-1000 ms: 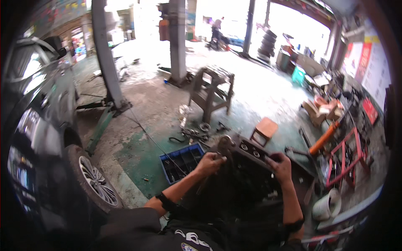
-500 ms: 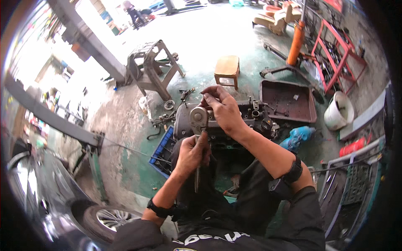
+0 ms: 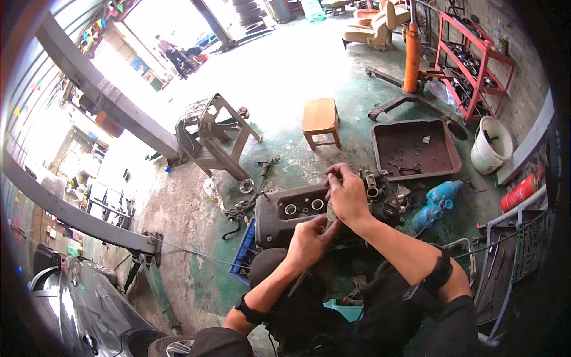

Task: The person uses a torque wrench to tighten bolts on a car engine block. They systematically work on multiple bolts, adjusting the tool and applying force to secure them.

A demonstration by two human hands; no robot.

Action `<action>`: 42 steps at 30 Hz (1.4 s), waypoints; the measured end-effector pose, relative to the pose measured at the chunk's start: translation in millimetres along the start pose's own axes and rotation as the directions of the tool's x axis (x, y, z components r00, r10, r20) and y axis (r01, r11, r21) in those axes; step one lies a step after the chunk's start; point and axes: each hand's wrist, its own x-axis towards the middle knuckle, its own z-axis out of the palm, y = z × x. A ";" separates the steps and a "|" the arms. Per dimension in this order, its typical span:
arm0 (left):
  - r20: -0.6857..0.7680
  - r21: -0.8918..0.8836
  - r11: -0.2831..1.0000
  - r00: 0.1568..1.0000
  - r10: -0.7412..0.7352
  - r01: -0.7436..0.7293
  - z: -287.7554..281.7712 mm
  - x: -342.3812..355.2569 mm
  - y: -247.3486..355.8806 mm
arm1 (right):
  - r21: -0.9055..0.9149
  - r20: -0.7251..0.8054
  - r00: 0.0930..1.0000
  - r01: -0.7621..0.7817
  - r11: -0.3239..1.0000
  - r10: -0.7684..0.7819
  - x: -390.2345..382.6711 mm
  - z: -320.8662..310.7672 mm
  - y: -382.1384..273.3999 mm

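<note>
Head view: ratchet [image 3: 331, 216] shifted right along engine [image 3: 273, 217], putting it mid-engine, mostly hidden; left hand [image 3: 308, 243] grips it, right hand [image 3: 348, 197] curled beside its head, hold I can't tell.

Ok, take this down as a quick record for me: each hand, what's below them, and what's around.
Left hand: closed around a metal tool, mostly hidden by the hands
Right hand: just beyond the left, fingers bent; grip unclear
Below hands: dark engine with round openings
Right of engine: brown tray with small loose parts; blue bottles; white bucket
Beyond engine: wooden stool
</note>
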 end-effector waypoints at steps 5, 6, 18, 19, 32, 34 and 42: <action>0.057 -0.097 0.993 0.996 0.075 -0.069 0.6 0.0 -13.5 | 0.063 0.071 0.995 -0.067 0.996 0.063 -6.7 -4.6 7.2; 0.078 -0.104 0.992 0.994 0.077 -0.069 1.1 -0.2 -14.7 | 0.074 0.082 0.996 -0.040 0.996 0.034 -7.7 -5.7 7.8; 0.195 -0.174 0.979 0.971 0.138 -0.104 0.8 -2.9 -25.7 | 0.238 0.138 0.957 -0.283 0.929 0.256 -16.5 -11.5 16.3; 0.185 -0.176 0.977 0.971 0.154 -0.121 -0.2 -3.0 -25.8 | 0.236 0.138 0.957 -0.282 0.930 0.255 -16.5 -11.2 17.0; 0.139 -0.017 0.985 0.975 0.171 -0.170 2.6 -6.7 -39.7 | 0.098 0.075 0.961 -0.272 0.957 0.265 -18.7 -0.8 28.0; 0.130 -0.096 0.978 0.972 0.196 -0.184 5.7 -8.3 -45.2 | 0.076 0.085 0.971 -0.229 0.971 0.222 -19.0 -1.1 36.5; 0.182 -0.154 0.988 0.983 0.036 -0.007 8.4 -14.7 -42.3 | 0.171 0.299 0.919 -0.318 0.933 0.258 -16.4 -11.0 39.2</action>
